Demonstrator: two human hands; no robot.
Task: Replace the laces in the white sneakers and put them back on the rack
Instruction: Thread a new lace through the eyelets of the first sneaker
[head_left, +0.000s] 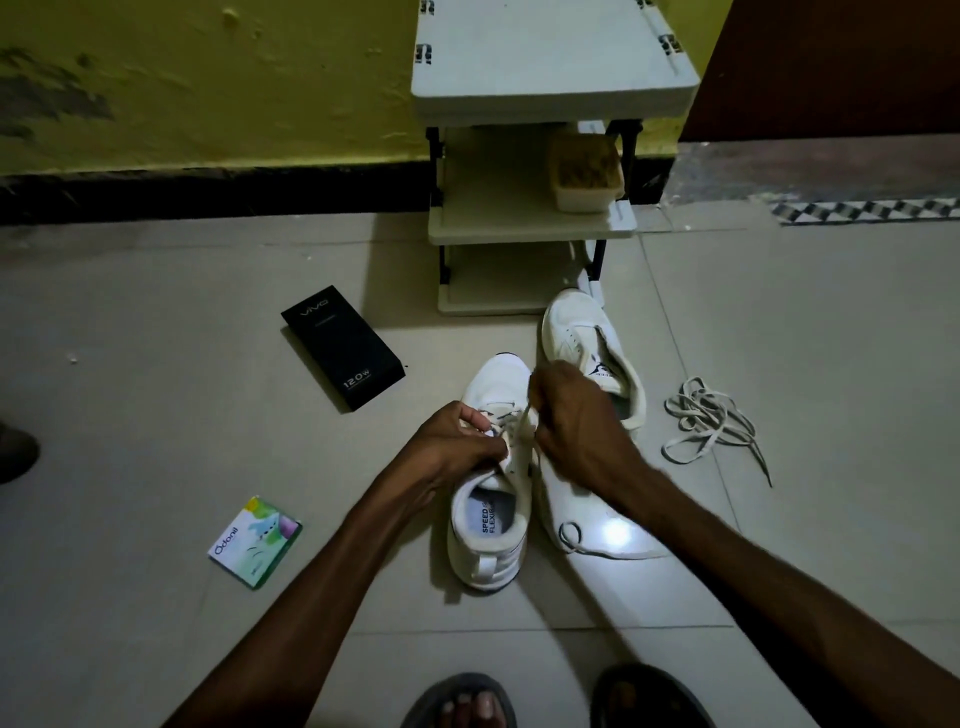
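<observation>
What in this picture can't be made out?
Head view:
- Near sneaker, eyelets: covered by the left hand and right hand.
- Lace, end: inside the blurred right hand.
- Far sneaker, near side: behind the right hand.
- Rack, top: cut by the upper edge.
- Dark shape, left edge: cut off.

- left forearm (322, 582) and right forearm (753, 561) are bare, angled in from below and converging
- left grip (457, 441): fingers curled, pinching the sneaker (493, 379)
- right grip (571, 415): knuckles up, pinching the lace (529, 415), just beside the left one
</observation>
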